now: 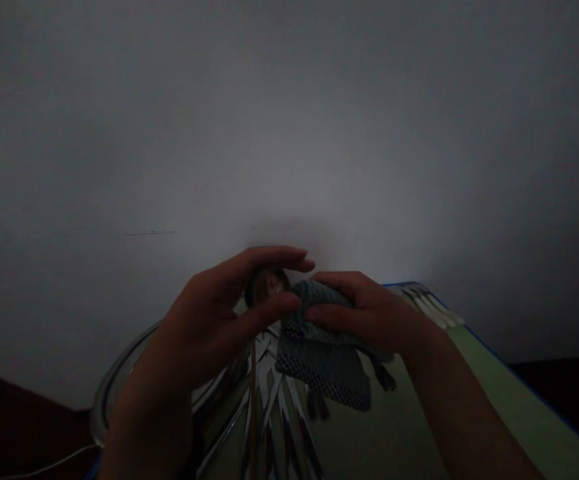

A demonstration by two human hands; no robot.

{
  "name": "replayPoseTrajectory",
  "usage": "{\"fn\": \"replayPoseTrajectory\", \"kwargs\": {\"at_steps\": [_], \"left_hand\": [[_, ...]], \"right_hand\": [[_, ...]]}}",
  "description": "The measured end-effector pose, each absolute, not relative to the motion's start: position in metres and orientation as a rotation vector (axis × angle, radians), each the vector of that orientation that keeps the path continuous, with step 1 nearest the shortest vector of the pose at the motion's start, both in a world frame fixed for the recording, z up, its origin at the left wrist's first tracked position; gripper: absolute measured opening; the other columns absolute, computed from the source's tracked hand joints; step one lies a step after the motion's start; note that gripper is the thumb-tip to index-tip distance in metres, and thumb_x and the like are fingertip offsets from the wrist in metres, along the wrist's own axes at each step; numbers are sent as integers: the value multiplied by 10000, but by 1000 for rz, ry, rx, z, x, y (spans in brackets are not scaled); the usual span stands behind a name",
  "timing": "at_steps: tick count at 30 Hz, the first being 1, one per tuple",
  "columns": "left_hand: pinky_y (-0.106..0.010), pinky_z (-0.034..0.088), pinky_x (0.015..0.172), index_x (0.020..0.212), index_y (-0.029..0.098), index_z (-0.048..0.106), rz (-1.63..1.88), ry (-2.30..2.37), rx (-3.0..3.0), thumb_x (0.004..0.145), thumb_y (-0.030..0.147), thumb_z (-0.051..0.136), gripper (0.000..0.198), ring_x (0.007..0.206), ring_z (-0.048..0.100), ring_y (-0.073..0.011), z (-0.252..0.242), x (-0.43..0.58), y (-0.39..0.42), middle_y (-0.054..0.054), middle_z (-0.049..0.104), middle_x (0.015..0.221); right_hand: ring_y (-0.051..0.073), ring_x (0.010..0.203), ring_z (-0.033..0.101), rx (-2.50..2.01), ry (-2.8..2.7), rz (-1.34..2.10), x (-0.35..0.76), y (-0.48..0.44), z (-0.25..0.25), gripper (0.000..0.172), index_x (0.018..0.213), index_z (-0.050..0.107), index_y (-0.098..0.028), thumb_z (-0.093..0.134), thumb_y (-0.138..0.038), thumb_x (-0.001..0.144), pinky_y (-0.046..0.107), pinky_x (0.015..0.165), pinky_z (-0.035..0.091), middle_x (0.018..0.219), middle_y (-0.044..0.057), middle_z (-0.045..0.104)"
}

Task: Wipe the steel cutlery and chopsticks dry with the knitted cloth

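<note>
My right hand (364, 310) is closed round a folded grey-green cloth (324, 373) with a checked border and tassels, part of which hangs down. Beside it, my left hand (229, 313) curves round a small, round, shiny piece (268, 287) that looks like metal, fingers above and thumb below. The left thumb tip reaches the edge of the cloth. What the round piece belongs to is hidden by my fingers. Below the hands, several metal pieces of cutlery (289, 420) fan out on a green table top (384, 440). A thin brown stick-like piece (253, 413) runs among them.
More cutlery with pale handles (432, 307) lies at the far right corner of the blue-edged table. A curved grey rim (102, 393) shows at the left, partly behind my arm, with a white cord (54, 468) near it. A plain wall (289, 133) stands close behind. The picture is dark.
</note>
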State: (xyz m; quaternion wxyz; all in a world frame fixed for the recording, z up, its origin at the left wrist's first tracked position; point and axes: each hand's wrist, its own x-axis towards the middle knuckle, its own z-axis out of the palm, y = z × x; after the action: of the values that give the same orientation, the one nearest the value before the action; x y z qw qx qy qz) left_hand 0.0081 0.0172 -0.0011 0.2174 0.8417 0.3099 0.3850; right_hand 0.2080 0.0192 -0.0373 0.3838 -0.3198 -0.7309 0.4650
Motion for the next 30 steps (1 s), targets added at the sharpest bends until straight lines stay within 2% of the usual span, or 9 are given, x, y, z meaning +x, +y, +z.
{"fn": "replayPoseTrajectory", "kwargs": {"at_steps": [5, 10, 23, 26, 30], "left_hand": [[-267, 479, 886, 1240, 255, 485, 969, 741, 2366, 703, 337, 742, 601, 1015, 584, -194, -6, 2, 22, -43, 617, 1130], [-245, 482, 872, 1227, 282, 497, 972, 746, 2376, 720, 337, 727, 559, 976, 602, -171, -9, 2, 23, -20, 632, 1083], [-284, 476, 870, 1213, 241, 505, 1039, 950, 2439, 733, 355, 701, 530, 992, 596, -191, -9, -9, 27, -46, 632, 1136], [-271, 498, 787, 1210, 237, 514, 889, 1057, 2476, 736, 380, 688, 525, 884, 627, -179, -11, -7, 28, -42, 662, 1057], [-215, 486, 599, 1130, 235, 561, 575, 1133, 2455, 739, 402, 670, 440, 656, 629, -135, -12, -1, 25, 3, 686, 829]], "right_hand": [[75, 595, 466, -841, -1893, 1171, 217, 18, -35, 239, 866, 609, -171, 607, -384, 759, 173, 509, 372, 699, -29, 541], [73, 578, 469, -891, -1910, 1154, 224, 16, -33, 217, 838, 605, -178, 614, -379, 756, 165, 495, 371, 675, -39, 539], [125, 640, 588, -1053, -1943, 1134, 259, 13, -30, 138, 859, 652, -200, 617, -274, 748, 211, 551, 467, 737, 0, 651], [121, 653, 581, -1092, -2020, 1124, 258, 13, -28, 139, 847, 654, -194, 611, -287, 753, 207, 563, 461, 738, -4, 649], [131, 700, 581, -1103, -2131, 1110, 251, 14, -27, 183, 882, 650, -189, 581, -324, 779, 222, 607, 467, 790, 12, 648]]}}
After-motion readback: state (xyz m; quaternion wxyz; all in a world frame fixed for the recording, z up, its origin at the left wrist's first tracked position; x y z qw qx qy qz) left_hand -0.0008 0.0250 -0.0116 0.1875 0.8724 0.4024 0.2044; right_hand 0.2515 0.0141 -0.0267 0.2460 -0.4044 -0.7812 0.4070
